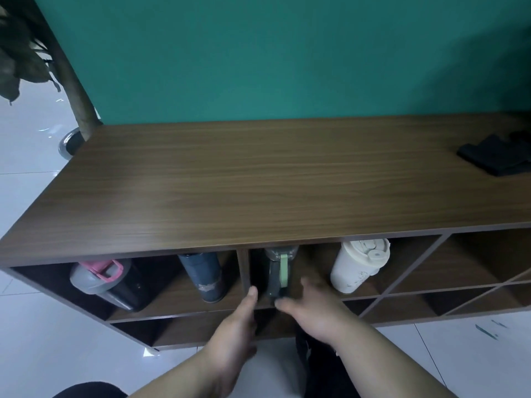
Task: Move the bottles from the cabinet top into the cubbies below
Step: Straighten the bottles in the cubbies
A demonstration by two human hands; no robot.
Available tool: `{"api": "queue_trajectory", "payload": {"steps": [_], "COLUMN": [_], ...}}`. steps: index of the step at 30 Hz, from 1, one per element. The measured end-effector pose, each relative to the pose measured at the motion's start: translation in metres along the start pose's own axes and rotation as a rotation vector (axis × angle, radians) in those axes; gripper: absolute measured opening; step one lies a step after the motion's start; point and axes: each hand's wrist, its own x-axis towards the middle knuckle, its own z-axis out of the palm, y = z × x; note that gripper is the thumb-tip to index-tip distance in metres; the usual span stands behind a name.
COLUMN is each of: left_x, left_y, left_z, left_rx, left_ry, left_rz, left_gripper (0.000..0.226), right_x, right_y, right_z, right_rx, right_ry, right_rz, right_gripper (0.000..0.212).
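Note:
Four bottles stand in the upper cubbies under the wooden cabinet top (258, 179). A grey-lidded black bottle with a pink clasp (100, 280) and a dark blue bottle (205, 275) share the left cubby. A dark bottle with a pale green strap (280, 271) stands in the middle cubby, and a cream tumbler (357, 265) is to its right. My left hand (240, 320) is by the divider, thumb up, left of the dark bottle and apart from it. My right hand (313, 307) is blurred, with its fingers spread at that bottle's base. No bottle stands on the cabinet top.
A black folded cloth (497, 158) lies on the far right of the cabinet top. Further cubbies with diagonal dividers (431, 262) lie to the right, and a lower row runs beneath. A potted plant trunk (77, 90) stands at the cabinet's left end. White tiled floor (43, 340) surrounds it.

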Motion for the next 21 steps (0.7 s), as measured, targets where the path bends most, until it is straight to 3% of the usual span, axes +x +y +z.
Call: {"api": "queue_trajectory", "payload": {"steps": [3, 5, 7, 10, 14, 18, 21], "left_x": [-0.015, -0.017, -0.011, -0.003, 0.006, 0.021, 0.028], "left_y": [0.001, 0.010, 0.016, 0.027, 0.032, 0.037, 0.044], "left_z": [-0.044, -0.067, -0.085, -0.097, -0.105, -0.113, -0.114], "left_rx": [0.063, 0.018, -0.047, -0.037, -0.014, 0.007, -0.002], "left_ry": [0.059, 0.204, 0.291, 0.346, 0.282, 0.236, 0.209], "left_rz": [-0.027, 0.034, 0.108, 0.174, 0.218, 0.265, 0.272], "left_gripper": [0.049, 0.043, 0.051, 0.056, 0.057, 0.055, 0.037], "right_x": [-0.019, -0.018, -0.012, -0.002, 0.020, 0.037, 0.045], "right_y": [-0.011, -0.026, -0.042, -0.066, -0.091, -0.103, -0.105], "right_z": [0.016, 0.038, 0.063, 0.091, 0.114, 0.120, 0.122], "right_rx": [-0.234, -0.179, -0.012, 0.130, 0.308, 0.366, 0.410], "right_ry": [-0.261, -0.290, -0.282, -0.134, 0.068, 0.187, 0.201], "right_rz": [-0.034, -0.116, -0.180, -0.250, -0.235, -0.201, -0.179], "right_gripper": [0.064, 0.078, 0.090, 0.098, 0.100, 0.077, 0.063]}}
